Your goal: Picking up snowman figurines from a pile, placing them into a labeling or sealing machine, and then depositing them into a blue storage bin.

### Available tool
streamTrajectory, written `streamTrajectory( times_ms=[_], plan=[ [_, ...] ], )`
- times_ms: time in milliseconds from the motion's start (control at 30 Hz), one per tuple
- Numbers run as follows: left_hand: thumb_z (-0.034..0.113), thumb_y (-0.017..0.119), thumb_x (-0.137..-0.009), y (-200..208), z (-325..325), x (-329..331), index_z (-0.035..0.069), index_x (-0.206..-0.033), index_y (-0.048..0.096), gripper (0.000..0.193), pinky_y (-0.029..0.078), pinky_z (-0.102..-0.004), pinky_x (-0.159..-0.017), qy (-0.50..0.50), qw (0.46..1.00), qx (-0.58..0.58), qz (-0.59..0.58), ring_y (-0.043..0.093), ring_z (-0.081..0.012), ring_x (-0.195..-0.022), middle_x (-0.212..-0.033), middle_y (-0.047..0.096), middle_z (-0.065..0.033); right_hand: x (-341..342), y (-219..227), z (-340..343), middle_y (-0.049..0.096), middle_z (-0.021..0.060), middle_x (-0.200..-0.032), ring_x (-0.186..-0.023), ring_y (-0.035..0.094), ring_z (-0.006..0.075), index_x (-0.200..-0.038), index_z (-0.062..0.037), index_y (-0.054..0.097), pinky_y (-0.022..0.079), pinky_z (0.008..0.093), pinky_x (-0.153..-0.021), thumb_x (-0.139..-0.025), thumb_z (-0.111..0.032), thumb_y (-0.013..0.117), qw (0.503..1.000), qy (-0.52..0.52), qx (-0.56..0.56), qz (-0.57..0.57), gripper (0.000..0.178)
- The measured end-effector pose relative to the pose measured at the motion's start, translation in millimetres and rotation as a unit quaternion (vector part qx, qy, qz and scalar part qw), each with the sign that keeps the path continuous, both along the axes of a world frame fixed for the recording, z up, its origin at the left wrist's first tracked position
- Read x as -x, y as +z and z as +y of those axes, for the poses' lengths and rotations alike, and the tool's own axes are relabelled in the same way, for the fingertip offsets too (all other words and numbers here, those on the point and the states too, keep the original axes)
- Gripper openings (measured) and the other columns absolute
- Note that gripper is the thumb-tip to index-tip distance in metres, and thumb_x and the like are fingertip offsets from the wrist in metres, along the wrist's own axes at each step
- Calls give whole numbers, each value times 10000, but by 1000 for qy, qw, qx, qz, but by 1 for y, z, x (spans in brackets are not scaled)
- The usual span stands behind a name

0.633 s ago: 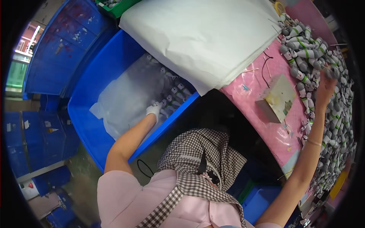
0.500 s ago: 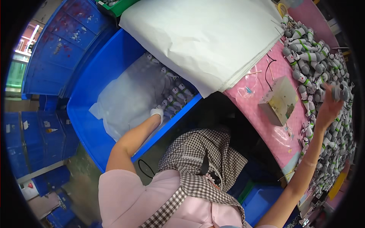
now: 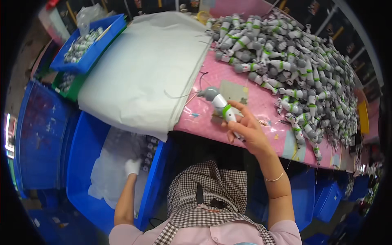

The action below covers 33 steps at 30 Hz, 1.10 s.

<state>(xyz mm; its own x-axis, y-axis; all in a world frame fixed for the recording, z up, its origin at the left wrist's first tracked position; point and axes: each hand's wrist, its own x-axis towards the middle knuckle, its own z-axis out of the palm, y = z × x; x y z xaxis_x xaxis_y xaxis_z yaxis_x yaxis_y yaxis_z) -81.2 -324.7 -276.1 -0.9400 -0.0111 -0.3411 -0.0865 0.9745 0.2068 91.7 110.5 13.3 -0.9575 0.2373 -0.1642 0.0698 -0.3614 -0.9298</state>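
"Where's the slender, plastic-looking grey-and-white figure [image 3: 221,103]?"

"Above the pink-sheeted table [image 3: 224,71], bare right hand [image 3: 251,131] gripping its body (probably light, stiff, slick; hold mid-body). White-gloved left hand [image 3: 132,166]: can't tell."

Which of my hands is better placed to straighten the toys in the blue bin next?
Probably your left hand: it's down in the bin, close to the toys there. Your right hand is above the pink table, holding a toy.

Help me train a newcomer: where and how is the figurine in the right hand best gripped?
Probably pinch the figurine by its slim white body, below the green band, from the near right, as the right hand does; its bulbous grey head points away, leftward.
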Motion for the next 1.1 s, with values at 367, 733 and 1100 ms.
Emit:
streamTrajectory(
  times_ms=[367,733,1100],
  plan=[
    [320,584,-891,265,277,-60,27,-1268,410,509,502,-353,-830,-96,543,-773,-315,601,-215,-934,-1071,605,-112,-20,-29,-48,619,150,-944,-641,594,157,-1065,-74,369,505,251,-578,-863,-60,598,992,-8,101,77,306],
    [442,453,-920,271,298,-88,57,-1332,385,568,463,-445,-945,-38,314,-797,-515,515,-271,-1158,-1213,553,-117,-59,-52,-43,598,103,-952,-685,581,131,-1090,-45,612,472,225,-568,-750,15,705,945,-54,-253,198,358],
    [575,318,-917,266,292,-102,20,-1257,456,665,490,-290,-654,1,413,-742,-529,569,-168,-746,-932,598,-94,-45,-11,6,660,122,-1016,-555,578,92,-1119,40,582,503,227,-543,-929,-159,531,966,-236,94,51,279]
  ],
)
